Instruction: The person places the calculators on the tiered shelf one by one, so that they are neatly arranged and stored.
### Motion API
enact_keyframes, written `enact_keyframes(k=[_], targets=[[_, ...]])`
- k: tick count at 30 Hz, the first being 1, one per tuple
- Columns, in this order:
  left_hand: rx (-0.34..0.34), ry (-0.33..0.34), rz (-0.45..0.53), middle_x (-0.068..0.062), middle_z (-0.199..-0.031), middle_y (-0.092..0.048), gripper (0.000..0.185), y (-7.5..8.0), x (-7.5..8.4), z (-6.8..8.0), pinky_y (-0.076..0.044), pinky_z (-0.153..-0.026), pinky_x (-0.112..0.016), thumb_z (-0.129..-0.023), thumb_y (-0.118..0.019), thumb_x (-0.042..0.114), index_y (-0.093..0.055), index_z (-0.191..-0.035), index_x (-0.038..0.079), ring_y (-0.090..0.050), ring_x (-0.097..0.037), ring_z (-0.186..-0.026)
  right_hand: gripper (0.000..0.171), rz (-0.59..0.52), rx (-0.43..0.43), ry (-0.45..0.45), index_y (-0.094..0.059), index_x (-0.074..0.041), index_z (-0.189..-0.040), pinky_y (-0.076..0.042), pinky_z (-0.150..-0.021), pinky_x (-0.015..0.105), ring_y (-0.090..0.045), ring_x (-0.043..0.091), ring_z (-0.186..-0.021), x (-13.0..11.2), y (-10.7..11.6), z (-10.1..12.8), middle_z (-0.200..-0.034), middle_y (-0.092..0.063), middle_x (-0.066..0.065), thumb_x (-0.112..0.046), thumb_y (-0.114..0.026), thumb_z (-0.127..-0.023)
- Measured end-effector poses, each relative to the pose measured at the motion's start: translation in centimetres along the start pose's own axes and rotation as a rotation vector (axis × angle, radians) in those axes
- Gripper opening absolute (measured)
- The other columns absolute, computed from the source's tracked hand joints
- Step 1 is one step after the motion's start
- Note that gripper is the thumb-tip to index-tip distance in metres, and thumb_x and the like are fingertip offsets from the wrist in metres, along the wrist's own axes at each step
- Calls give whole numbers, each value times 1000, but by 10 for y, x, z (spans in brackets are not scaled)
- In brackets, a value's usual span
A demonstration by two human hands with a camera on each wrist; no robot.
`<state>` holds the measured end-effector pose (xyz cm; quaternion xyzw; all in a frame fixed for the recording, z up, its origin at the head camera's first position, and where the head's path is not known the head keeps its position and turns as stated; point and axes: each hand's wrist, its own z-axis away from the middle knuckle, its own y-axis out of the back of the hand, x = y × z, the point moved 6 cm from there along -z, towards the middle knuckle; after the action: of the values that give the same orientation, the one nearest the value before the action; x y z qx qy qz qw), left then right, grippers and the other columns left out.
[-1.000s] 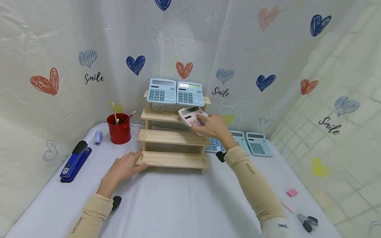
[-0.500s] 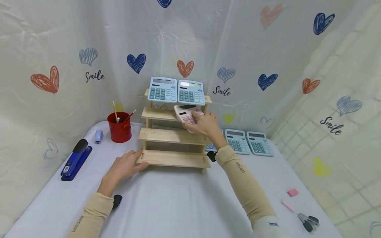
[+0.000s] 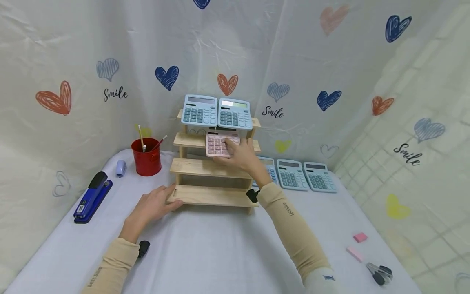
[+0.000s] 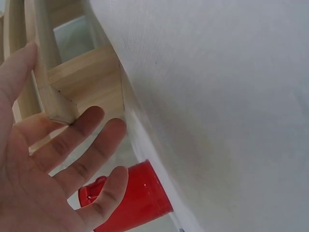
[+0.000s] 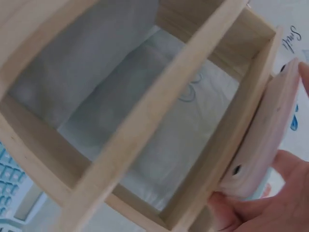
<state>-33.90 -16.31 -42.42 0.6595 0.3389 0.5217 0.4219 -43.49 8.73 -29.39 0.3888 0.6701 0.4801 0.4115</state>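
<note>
A pink calculator [image 3: 219,145] leans on the second shelf from the top of the wooden tiered rack [image 3: 211,195]. My right hand [image 3: 244,157] pinches its lower right part, thumb at the bottom edge and a finger across the keys. The right wrist view has the calculator's side [image 5: 263,133] close against the shelf board. My left hand [image 3: 154,206] rests at the bottom shelf's left end, thumb along its front edge. In the left wrist view that hand's fingers [image 4: 104,145] are spread and loosely straight by the shelf corner. Two blue calculators [image 3: 199,111] stand on the top shelf.
Several blue calculators [image 3: 292,174] lie to the rack's right, partly behind my right arm. A red pencil bucket [image 3: 147,161], a small lilac item [image 3: 121,168] and a blue stapler [image 3: 93,198] stand left. Pink erasers [image 3: 360,237] and a staple remover [image 3: 380,273] lie front right.
My right hand has carried the pink calculator left and down and straightened it against the second shelf. The left hand has stayed at the bottom shelf.
</note>
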Motion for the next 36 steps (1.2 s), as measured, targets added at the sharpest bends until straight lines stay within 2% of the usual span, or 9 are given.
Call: enact_keyframes(k=[3,6,12,20,24,31,36], targets=[[2,-3,-1,-19,-117,-64,76,0,-1,-1,-46,-70,-44,-93,-67,49,-46,-149,3,-55,-23,-83,81,7,41,35,-44,-26,-153,-38,-108,52,-37,40,-126,-3,-5,-1,-154,-33,29,-71,-60,-87],[-9,0,-2,-19,-118,-64,76,-2,-2,-2,-47,-71,-45,-93,-66,49,-45,-149,3,-55,-23,-85,76,-5,54,51,-46,-28,-151,-40,-105,53,-37,39,-125,-6,-10,-1,-146,-41,29,-70,-58,-88],[-31,1,-4,-18,-118,-64,76,-9,-2,-3,-44,-68,-41,-93,-66,50,-45,-150,4,-53,-22,-83,71,-21,82,74,-49,-30,-149,-40,-103,50,-38,36,-123,-14,-20,0,-142,-46,26,-69,-58,-90],[-22,8,-5,-17,-113,-63,77,-5,-4,-4,-36,-61,-35,-93,-67,50,-44,-150,4,-50,-21,-78,70,48,133,134,-51,-28,-148,-38,-97,42,-40,30,-110,-43,-20,-17,-127,-55,22,-69,-56,-91],[-11,5,-7,-19,-116,-64,76,-1,-5,-3,-37,-62,-35,-93,-67,48,-44,-150,3,-50,-22,-79,70,86,157,164,-52,-26,-147,-38,-95,42,-42,31,-107,-57,-19,-26,-125,-57,23,-69,-54,-92],[-25,-5,3,-19,-113,-64,76,-3,-3,-5,-34,-60,-35,-93,-67,47,-44,-150,2,-48,-21,-77,64,89,171,131,-57,-26,-141,-35,-91,41,-41,29,-101,-56,-23,-33,-117,-59,19,-67,-57,-92],[-31,5,-10,-21,-119,-64,77,-3,-3,-4,-44,-66,-41,-93,-66,49,-44,-150,2,-52,-23,-83,68,73,145,112,-52,-29,-146,-33,-90,40,-37,29,-103,-52,-24,-34,-122,-56,19,-70,-55,-91]])
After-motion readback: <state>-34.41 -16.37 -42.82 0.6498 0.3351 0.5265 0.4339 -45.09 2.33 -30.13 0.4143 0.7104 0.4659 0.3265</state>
